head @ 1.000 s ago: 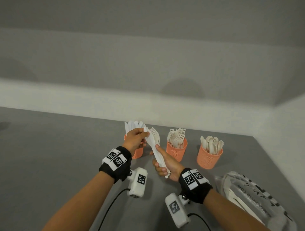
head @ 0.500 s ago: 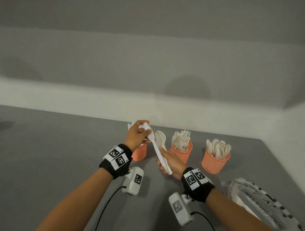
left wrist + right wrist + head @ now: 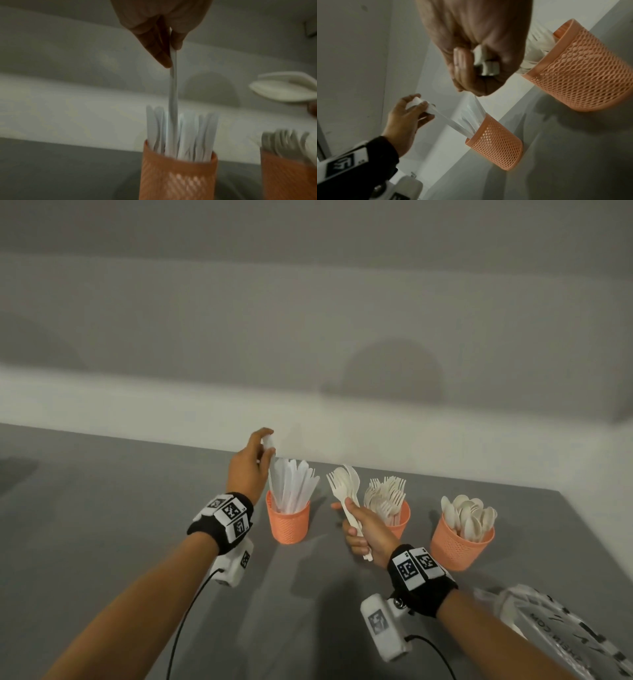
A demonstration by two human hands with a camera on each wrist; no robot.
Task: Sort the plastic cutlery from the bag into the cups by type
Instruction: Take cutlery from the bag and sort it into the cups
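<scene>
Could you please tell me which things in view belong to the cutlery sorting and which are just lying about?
Job:
left hand pinching a knife over the knife cup
right hand holding a fork and spoons
fork cup
spoon cup
bag

Lying about:
nothing visible besides the table

Three orange cups stand in a row near the back of the grey worktop (image 3: 102,542): the knife cup (image 3: 289,523), the fork cup (image 3: 402,520) and the spoon cup (image 3: 459,546), each crowded with upright cutlery. The left hand (image 3: 248,470) hangs over the knife cup with a knife (image 3: 272,474) in its grip, and the right hand (image 3: 368,534) with its bundle (image 3: 346,484) fills the gap between knife and fork cups. A plastic bag (image 3: 561,628) lies at the near right. Bare worktop stretches left of the knife cup.
</scene>
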